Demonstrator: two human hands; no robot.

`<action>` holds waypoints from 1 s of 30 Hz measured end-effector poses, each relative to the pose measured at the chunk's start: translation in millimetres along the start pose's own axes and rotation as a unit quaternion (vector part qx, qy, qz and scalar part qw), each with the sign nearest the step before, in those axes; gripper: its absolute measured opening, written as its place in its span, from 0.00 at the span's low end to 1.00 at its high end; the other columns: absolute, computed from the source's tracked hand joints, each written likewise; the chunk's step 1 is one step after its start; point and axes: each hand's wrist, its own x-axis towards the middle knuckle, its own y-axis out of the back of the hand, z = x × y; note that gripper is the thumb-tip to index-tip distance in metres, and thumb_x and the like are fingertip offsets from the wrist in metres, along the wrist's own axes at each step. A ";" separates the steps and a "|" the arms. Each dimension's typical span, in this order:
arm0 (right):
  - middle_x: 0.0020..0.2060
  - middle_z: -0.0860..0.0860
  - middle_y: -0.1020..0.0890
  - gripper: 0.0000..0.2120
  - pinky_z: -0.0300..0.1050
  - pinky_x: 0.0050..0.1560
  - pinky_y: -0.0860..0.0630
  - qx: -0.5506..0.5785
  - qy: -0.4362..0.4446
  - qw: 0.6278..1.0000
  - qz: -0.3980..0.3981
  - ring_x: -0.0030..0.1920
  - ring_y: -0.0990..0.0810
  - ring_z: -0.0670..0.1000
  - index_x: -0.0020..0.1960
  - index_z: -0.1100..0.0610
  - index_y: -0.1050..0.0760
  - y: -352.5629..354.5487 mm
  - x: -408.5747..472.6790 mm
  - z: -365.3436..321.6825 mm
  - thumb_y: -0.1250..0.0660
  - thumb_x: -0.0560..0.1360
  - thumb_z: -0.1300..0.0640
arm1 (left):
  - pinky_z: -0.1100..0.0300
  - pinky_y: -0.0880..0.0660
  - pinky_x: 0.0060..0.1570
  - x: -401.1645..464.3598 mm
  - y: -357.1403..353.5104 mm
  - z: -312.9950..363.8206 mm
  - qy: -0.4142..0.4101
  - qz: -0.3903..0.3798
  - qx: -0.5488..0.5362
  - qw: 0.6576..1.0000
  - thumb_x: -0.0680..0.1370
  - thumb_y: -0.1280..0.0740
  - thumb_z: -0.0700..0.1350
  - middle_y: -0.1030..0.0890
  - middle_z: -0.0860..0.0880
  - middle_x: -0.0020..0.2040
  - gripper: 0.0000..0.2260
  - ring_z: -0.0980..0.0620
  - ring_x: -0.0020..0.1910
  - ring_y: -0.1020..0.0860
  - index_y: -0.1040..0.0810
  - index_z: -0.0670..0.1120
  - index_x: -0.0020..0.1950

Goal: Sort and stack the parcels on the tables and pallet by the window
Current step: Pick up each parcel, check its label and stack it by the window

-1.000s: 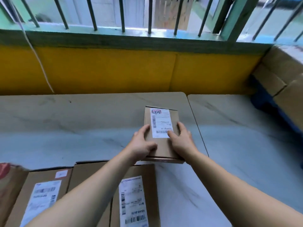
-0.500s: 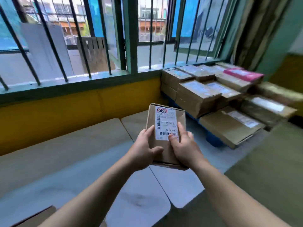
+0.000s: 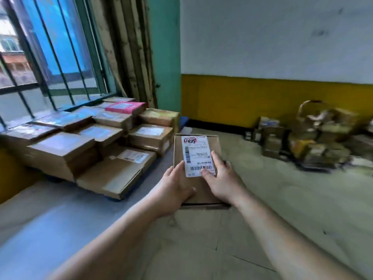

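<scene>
Barred window [image 3: 50, 57] fills the upper left of the frame, stacked parcels [image 3: 90, 142] below it. At centre, a small parcel [image 3: 196, 168] (white label up) is held off the floor, left hand [image 3: 173, 188] and right hand [image 3: 224, 178] fingers clamped on its sides.
</scene>
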 end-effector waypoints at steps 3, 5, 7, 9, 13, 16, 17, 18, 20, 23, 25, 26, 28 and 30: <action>0.66 0.56 0.33 0.33 0.43 0.63 0.33 0.005 -0.025 0.999 0.047 0.65 0.27 0.58 0.79 0.42 0.50 41.2 7.3 35.0 0.38 0.80 0.44 | 0.60 0.44 0.72 39.8 -31.4 30.2 -0.034 -0.035 0.007 0.999 0.75 0.31 0.53 0.45 0.52 0.78 0.39 0.54 0.77 0.47 0.51 0.56 0.78; 0.66 0.54 0.33 0.32 0.43 0.59 0.32 0.014 -0.051 0.996 0.074 0.63 0.26 0.56 0.78 0.39 0.50 62.4 12.7 57.6 0.38 0.80 0.43 | 0.58 0.41 0.71 64.5 -50.9 47.4 -0.057 -0.060 0.007 0.997 0.75 0.31 0.54 0.45 0.53 0.78 0.39 0.54 0.76 0.45 0.51 0.57 0.78; 0.65 0.53 0.33 0.32 0.42 0.56 0.32 0.012 -0.073 0.992 0.100 0.60 0.25 0.55 0.78 0.39 0.50 79.6 21.6 78.6 0.38 0.79 0.43 | 0.57 0.40 0.72 89.8 -68.9 61.7 -0.074 -0.077 0.005 0.994 0.75 0.30 0.54 0.45 0.52 0.78 0.39 0.53 0.76 0.43 0.51 0.58 0.78; 0.64 0.52 0.33 0.31 0.41 0.53 0.33 0.008 -0.085 0.988 0.125 0.56 0.25 0.53 0.77 0.38 0.49 92.6 35.4 94.8 0.38 0.79 0.43 | 0.57 0.39 0.71 114.3 -83.2 73.2 -0.083 -0.094 -0.006 0.992 0.74 0.30 0.53 0.45 0.52 0.78 0.39 0.53 0.76 0.43 0.50 0.58 0.78; 0.63 0.52 0.33 0.31 0.42 0.51 0.33 0.000 -0.105 0.979 0.173 0.53 0.25 0.53 0.77 0.39 0.48 109.9 80.1 116.5 0.37 0.79 0.44 | 0.57 0.40 0.72 171.3 -99.4 84.3 -0.109 -0.110 -0.035 0.987 0.74 0.28 0.48 0.45 0.54 0.77 0.39 0.54 0.76 0.45 0.49 0.59 0.78; 0.64 0.53 0.33 0.31 0.42 0.51 0.32 -0.007 -0.101 0.974 0.202 0.56 0.24 0.54 0.77 0.40 0.47 118.2 127.4 128.3 0.36 0.79 0.44 | 0.63 0.38 0.67 222.7 -104.4 85.4 -0.123 -0.114 -0.057 0.984 0.74 0.28 0.47 0.46 0.54 0.77 0.39 0.54 0.74 0.40 0.48 0.59 0.77; 0.63 0.53 0.33 0.31 0.42 0.51 0.33 -0.010 -0.100 0.973 0.206 0.55 0.24 0.54 0.77 0.39 0.47 121.7 144.4 131.0 0.36 0.79 0.44 | 0.64 0.36 0.66 241.0 -105.4 85.8 -0.125 -0.113 -0.065 0.984 0.75 0.28 0.47 0.46 0.54 0.77 0.38 0.54 0.73 0.38 0.48 0.59 0.77; 0.63 0.52 0.33 0.31 0.42 0.51 0.33 -0.013 -0.101 0.973 0.208 0.53 0.25 0.53 0.77 0.39 0.47 125.7 161.3 133.6 0.37 0.79 0.44 | 0.63 0.36 0.67 258.5 -105.6 87.3 -0.126 -0.112 -0.069 0.983 0.75 0.29 0.47 0.46 0.54 0.77 0.38 0.54 0.73 0.38 0.48 0.59 0.77; 0.62 0.52 0.33 0.31 0.42 0.51 0.32 -0.020 -0.102 0.971 0.214 0.50 0.28 0.50 0.77 0.39 0.48 135.9 192.5 138.7 0.37 0.79 0.43 | 0.57 0.38 0.71 293.0 -107.0 91.9 -0.135 -0.113 -0.073 0.982 0.76 0.30 0.49 0.47 0.54 0.78 0.37 0.53 0.75 0.41 0.49 0.59 0.77; 0.63 0.52 0.34 0.30 0.43 0.51 0.32 -0.027 -0.108 0.967 0.227 0.52 0.27 0.52 0.77 0.39 0.48 154.7 231.1 152.3 0.38 0.79 0.43 | 0.54 0.38 0.72 341.5 -114.6 103.4 -0.155 -0.112 -0.069 0.979 0.76 0.31 0.50 0.44 0.53 0.77 0.36 0.53 0.75 0.41 0.48 0.58 0.78; 0.64 0.53 0.33 0.30 0.42 0.51 0.33 -0.021 -0.115 0.966 0.231 0.57 0.25 0.54 0.77 0.40 0.47 166.3 251.1 164.8 0.37 0.79 0.44 | 0.54 0.40 0.73 368.5 -124.4 111.8 -0.161 -0.117 -0.058 0.978 0.76 0.31 0.50 0.44 0.53 0.77 0.35 0.52 0.76 0.43 0.48 0.58 0.78; 0.63 0.53 0.33 0.30 0.42 0.52 0.33 -0.018 -0.118 0.965 0.232 0.58 0.25 0.55 0.77 0.40 0.47 171.8 260.5 171.8 0.37 0.79 0.44 | 0.57 0.42 0.73 381.1 -130.1 115.5 -0.160 -0.121 -0.054 0.978 0.76 0.31 0.51 0.45 0.52 0.78 0.35 0.53 0.76 0.45 0.48 0.58 0.78; 0.63 0.53 0.33 0.30 0.42 0.51 0.33 -0.017 -0.118 0.966 0.229 0.58 0.25 0.55 0.77 0.39 0.47 183.4 281.8 187.5 0.37 0.79 0.44 | 0.61 0.44 0.72 407.8 -141.9 122.8 -0.159 -0.134 -0.051 0.977 0.77 0.31 0.51 0.45 0.52 0.78 0.35 0.53 0.76 0.45 0.48 0.58 0.78; 0.63 0.53 0.33 0.30 0.42 0.51 0.34 -0.015 -0.115 0.968 0.223 0.59 0.25 0.55 0.77 0.39 0.47 195.6 306.3 204.2 0.37 0.79 0.44 | 0.59 0.41 0.72 436.0 -153.5 131.7 -0.158 -0.135 -0.049 0.977 0.76 0.31 0.51 0.44 0.52 0.77 0.35 0.53 0.75 0.41 0.47 0.58 0.77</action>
